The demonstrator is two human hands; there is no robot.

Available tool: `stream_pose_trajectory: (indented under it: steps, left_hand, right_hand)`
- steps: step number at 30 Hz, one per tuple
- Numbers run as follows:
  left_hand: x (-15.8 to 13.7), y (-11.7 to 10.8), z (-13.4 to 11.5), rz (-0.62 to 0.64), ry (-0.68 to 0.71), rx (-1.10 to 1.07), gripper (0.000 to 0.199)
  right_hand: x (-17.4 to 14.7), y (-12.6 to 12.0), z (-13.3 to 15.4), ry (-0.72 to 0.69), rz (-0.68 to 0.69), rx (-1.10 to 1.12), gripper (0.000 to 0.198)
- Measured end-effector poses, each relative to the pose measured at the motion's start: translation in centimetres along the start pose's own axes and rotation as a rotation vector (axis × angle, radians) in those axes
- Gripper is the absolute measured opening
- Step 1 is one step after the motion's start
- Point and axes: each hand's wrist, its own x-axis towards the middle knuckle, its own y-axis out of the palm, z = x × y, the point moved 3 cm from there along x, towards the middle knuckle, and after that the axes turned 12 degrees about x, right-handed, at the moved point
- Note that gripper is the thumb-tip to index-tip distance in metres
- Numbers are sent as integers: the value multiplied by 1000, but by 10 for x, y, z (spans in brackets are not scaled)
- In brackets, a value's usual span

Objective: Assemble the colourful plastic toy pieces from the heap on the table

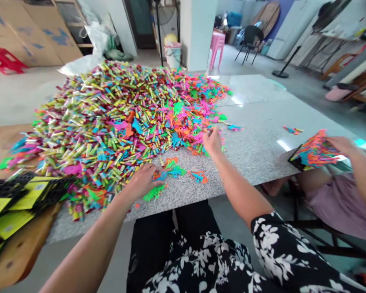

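A big heap of small tubes [118, 97] with yellow, green and dark red parts covers the left of the speckled stone table. Bright flat plastic toy pieces [183, 118] in pink, orange, green and blue lie along its right side. My left hand [143, 181] is closed at the heap's front edge, its thumb and fingers around a blue and orange plastic toy piece [161, 175]. Beside it rest a green piece [155, 193] and an orange and blue cluster [198, 176]. My right hand [212, 141] reaches to the heap's right edge with curled fingers; what they grip is hidden.
Black plastic trays with yellow cards [21, 199] stand at the left on a wooden board [24, 252]. On the right, another person's hand [343, 145] holds a black tray full of colourful pieces [315, 150]. A small cluster [293, 130] lies nearby on the table [256, 134].
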Motion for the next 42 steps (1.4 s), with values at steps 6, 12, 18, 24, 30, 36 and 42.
stream_pose_trajectory:
  steps: [6, 12, 18, 24, 30, 36, 42]
  left_hand:
    - [10, 3, 6, -16, -118, -31, 28]
    - [-3, -14, 21, -149, -404, -216, 31]
    - [-15, -21, 12, -289, -527, -1058, 47]
    - [-5, -13, -23, -232, -548, -1516, 53]
    - [-1, -20, -53, -182, -415, -1533, 50]
    - [-7, -22, -58, -102, -317, -1460, 49]
    - [-11, -25, -60, -33, -288, -1374, 50]
  right_hand:
    - [85, -20, -46, 85, 245, -87, 23]
    - [93, -36, -52, 103, 135, -59, 37]
    - [101, -119, -70, 66, -200, 157, 30]
    - [-33, -32, 7, -32, 425, 449, 33]
    - [-148, 33, 79, 93, 823, 964, 32]
    - [-143, 24, 89, 169, 808, 1054, 31]
    - [-143, 24, 87, 244, 876, 1115, 30]
